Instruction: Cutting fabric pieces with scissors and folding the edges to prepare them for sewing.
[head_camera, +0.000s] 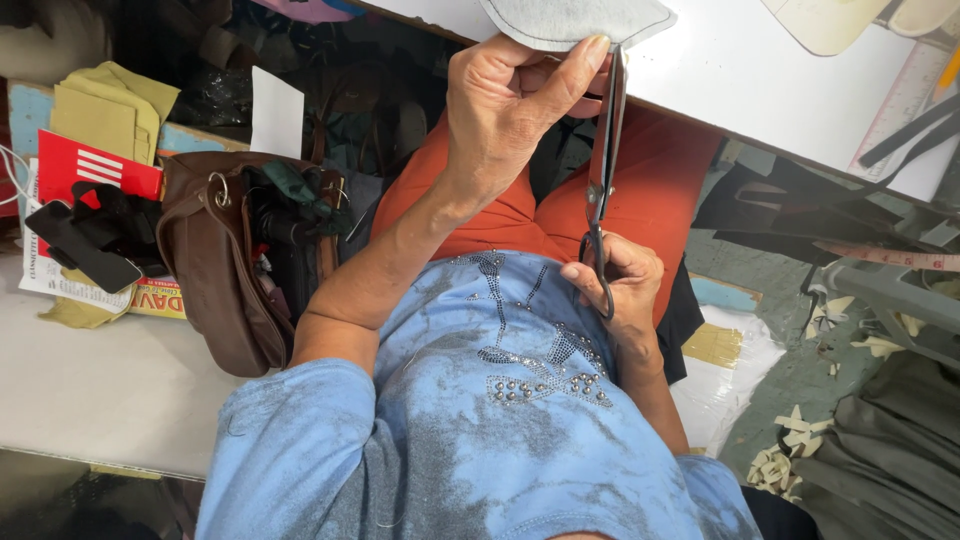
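Pinched between thumb and forefinger, my left hand clamps the lower edge of a grey fabric piece that lies on the white table and hangs a little over its rim. My right hand sits low against my belly, fingers curled shut through the dark handle loops of a long pair of scissors. Its blades point up toward the fabric and look nearly together, the tips reaching the cloth just beside my left fingertips.

Off to my left, on a pale bench, a red package with white stripes lies flat with a black strap and a dark phone-like slab on top of it. Under it shows a white printed sheet and a yellow-edged label, partly hidden. Behind these, folded olive-yellow cloth is stacked, and a blank white card stands upright.

Beside the package a brown leather bag gapes open, with a metal ring at its rim; dark green and black items fill it, though I cannot tell what they are.

On my right, pale fabric scraps are scattered over a dark green cloth, and a measuring tape trails over the table's edge.
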